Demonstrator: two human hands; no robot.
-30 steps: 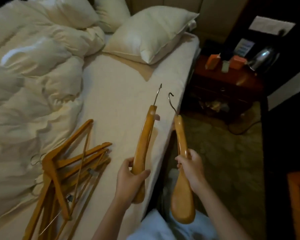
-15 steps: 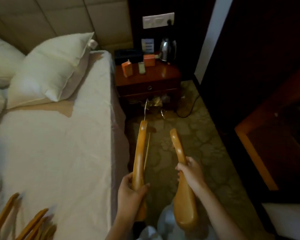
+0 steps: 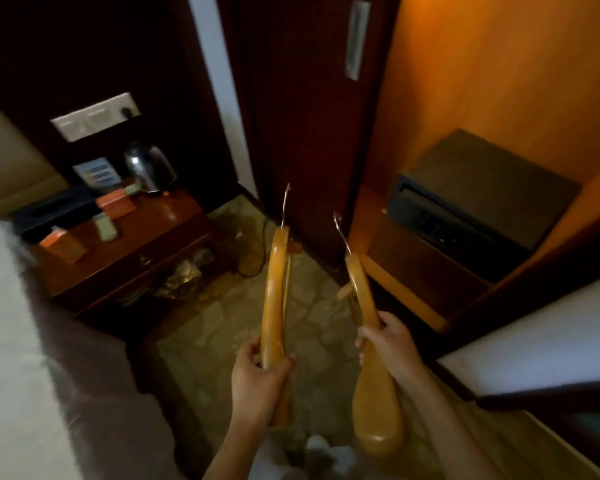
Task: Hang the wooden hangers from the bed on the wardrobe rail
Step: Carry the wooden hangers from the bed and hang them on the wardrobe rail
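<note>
My left hand (image 3: 257, 382) grips a wooden hanger (image 3: 274, 289) by its lower arm, its metal hook pointing up and away. My right hand (image 3: 388, 344) grips a second wooden hanger (image 3: 378, 407), edge-on to me, with its wide rounded end hanging low and its hook up. Both hangers point toward the open wardrobe (image 3: 499, 98), whose orange-lit interior fills the upper right. The rail is out of view. The bed (image 3: 11, 341) shows only as a white edge at the far left; the pile of hangers on it is out of frame.
A dark wardrobe door (image 3: 302, 116) with a metal handle stands straight ahead. A black safe (image 3: 478, 195) sits on the wardrobe's shelf. A red-brown nightstand (image 3: 129, 251) at left carries a kettle (image 3: 149, 168) and small boxes. Patterned carpet (image 3: 222, 341) lies between bed and wardrobe.
My view has swung right from the bed to the wardrobe. Both hands still hold their hangers, now pointing at the wardrobe opening. The hanger pile has left the frame.
</note>
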